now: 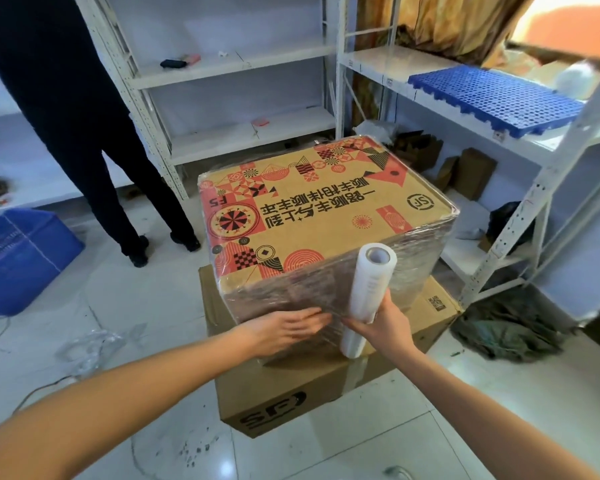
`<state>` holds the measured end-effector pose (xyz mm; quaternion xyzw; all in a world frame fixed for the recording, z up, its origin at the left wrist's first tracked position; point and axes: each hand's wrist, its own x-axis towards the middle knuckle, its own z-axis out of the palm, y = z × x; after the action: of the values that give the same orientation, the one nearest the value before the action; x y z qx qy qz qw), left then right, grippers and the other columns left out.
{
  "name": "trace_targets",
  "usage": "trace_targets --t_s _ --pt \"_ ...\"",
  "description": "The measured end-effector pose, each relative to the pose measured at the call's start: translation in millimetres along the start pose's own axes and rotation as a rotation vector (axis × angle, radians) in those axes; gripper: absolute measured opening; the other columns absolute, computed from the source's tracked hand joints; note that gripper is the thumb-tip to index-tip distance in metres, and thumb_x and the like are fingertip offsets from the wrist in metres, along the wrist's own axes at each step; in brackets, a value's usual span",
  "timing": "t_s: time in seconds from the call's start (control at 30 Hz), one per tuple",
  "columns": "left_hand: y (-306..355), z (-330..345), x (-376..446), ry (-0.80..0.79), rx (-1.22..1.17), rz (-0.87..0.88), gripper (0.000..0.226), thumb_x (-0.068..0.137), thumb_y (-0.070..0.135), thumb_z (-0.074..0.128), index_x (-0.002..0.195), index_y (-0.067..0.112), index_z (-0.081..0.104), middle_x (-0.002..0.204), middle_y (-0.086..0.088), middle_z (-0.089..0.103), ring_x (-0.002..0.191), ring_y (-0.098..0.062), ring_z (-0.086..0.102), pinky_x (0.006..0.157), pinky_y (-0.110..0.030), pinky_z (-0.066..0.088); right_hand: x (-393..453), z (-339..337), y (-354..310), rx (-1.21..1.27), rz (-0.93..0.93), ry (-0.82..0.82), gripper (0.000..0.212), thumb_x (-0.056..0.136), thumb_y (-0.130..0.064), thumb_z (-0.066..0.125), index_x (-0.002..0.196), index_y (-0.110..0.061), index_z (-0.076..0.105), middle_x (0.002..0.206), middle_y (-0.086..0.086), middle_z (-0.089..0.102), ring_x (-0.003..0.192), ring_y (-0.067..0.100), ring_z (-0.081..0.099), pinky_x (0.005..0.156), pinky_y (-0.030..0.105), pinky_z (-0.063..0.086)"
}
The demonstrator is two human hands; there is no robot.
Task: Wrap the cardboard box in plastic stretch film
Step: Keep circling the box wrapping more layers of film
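Right hand (381, 323) grips the film roll (366, 299) low down, its long axis upright against the near face. Left hand (288, 329) lies flat and open, pressing film just beside it. Ahead, the cardboard box (326, 216) sits atop a plain carton (291, 393).

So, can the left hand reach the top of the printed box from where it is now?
Probably yes. The left hand lies flat on the box's wrapped front side, and nothing stands above it; the film roll is off to its right.
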<state>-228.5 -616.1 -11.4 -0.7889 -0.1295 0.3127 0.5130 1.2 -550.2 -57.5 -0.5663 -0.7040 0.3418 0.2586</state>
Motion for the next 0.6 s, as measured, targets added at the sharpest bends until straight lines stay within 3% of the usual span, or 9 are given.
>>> trace_targets --t_s 0.13,0.23,0.3,0.37,0.43,0.5,0.6 --pt "-6 5 4 -0.251 -0.041 -0.153 0.081 0.085 0.036 0.058 0.145 0.007 0.012 0.149 -0.022 -0.005 0.129 -0.050 -0.016 0.104 -0.059 -0.013 3 -2 3 0.040 -0.046 -0.086 0.095 0.067 -0.050 0.079 0.137 -0.030 0.019 0.127 -0.001 0.051 0.114 0.023 0.054 0.087 0.045 0.052" --pt "1 11 3 -0.281 -0.020 -0.092 0.090 0.082 0.040 0.061 0.141 0.001 0.007 0.145 -0.033 -0.013 0.126 -0.061 -0.019 0.101 -0.066 -0.017 6 -1 6 0.010 -0.106 -0.143 0.089 0.074 -0.041 0.076 0.140 -0.023 0.020 0.128 0.002 0.047 0.116 0.026 0.052 0.087 0.043 0.051" --pt "7 11 8 -0.280 0.034 -0.024 0.093 0.078 0.036 0.065 0.144 -0.001 0.011 0.146 -0.040 -0.002 0.128 -0.065 -0.010 0.101 -0.073 -0.014 8 -2 7 -0.002 -0.143 -0.157 0.088 0.076 -0.040 0.075 0.142 -0.020 0.020 0.130 0.003 0.046 0.117 0.025 0.051 0.088 0.041 0.050" --pt "4 5 16 -0.273 -0.013 -0.011 0.078 0.080 0.031 0.065 0.143 0.001 0.029 0.144 -0.031 0.021 0.133 -0.054 0.012 0.107 -0.069 -0.005 9 -4 9 0.003 -0.159 -0.172 0.090 0.075 -0.040 0.076 0.143 -0.020 0.021 0.133 0.001 0.047 0.118 0.022 0.050 0.091 0.042 0.049" --pt "-2 3 25 -0.197 -0.110 0.054 0.065 0.082 0.027 0.064 0.140 0.009 0.041 0.145 -0.018 0.032 0.136 -0.039 0.024 0.114 -0.056 0.006 9 -6 11 0.029 -0.157 -0.179 0.091 0.073 -0.040 0.077 0.144 -0.024 0.022 0.133 -0.004 0.048 0.119 0.018 0.049 0.094 0.041 0.048" --pt "-7 8 31 -0.132 -0.108 0.103 0.066 0.085 0.024 0.061 0.144 0.016 0.034 0.154 -0.010 0.021 0.142 -0.032 0.017 0.115 -0.050 0.004 9 -9 12 0.099 -0.146 -0.182 0.088 0.070 -0.037 0.080 0.140 -0.030 0.028 0.127 -0.013 0.048 0.119 0.013 0.049 0.095 0.037 0.047" --pt "-3 8 40 -0.254 0.019 0.087 0.072 0.089 0.035 0.055 0.149 0.018 0.018 0.158 -0.009 -0.002 0.143 -0.036 -0.001 0.104 -0.059 -0.012 12 -12 7 0.197 -0.114 -0.175 0.081 0.066 -0.032 0.084 0.126 -0.041 0.032 0.117 -0.016 0.052 0.114 0.013 0.052 0.090 0.035 0.047"
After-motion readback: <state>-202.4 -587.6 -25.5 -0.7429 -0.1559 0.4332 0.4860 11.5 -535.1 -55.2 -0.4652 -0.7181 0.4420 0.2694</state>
